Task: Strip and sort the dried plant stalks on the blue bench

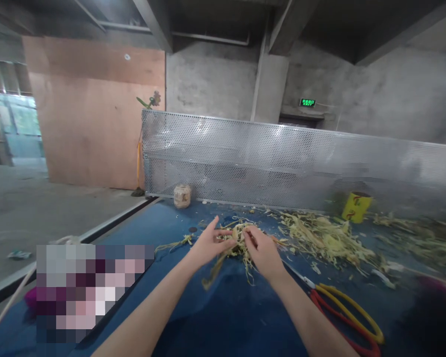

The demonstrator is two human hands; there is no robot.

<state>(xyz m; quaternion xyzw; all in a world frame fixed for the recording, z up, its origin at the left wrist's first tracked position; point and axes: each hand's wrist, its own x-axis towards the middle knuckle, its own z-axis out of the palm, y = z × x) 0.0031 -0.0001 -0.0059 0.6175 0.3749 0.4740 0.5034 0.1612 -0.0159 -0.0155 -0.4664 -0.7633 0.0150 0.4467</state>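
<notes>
My left hand (pixel 208 244) is at the left side of a tangled bundle of pale, dry plant strips (pixel 241 234). Its thumb points up, and its fingers reach to the right and grip the bundle's edge. On the other side, my right hand (pixel 263 248) has its fingers bent and pinched on the top of the bundle. Loose strands hang below both hands toward the blue tabletop (pixel 223 317). Right of my right forearm lie large scissors (pixel 342 307) with one red and one yellow handle; the forearm hides part of the blades.
Loose strips (pixel 327 240) are heaped at the right. A yellow roll (pixel 357 207) and a whitish, jar-like object (pixel 182 196) stand by the perforated metal panel (pixel 226 153) behind. A few strands (pixel 174 244) lie at left. A pixelated patch covers the lower left.
</notes>
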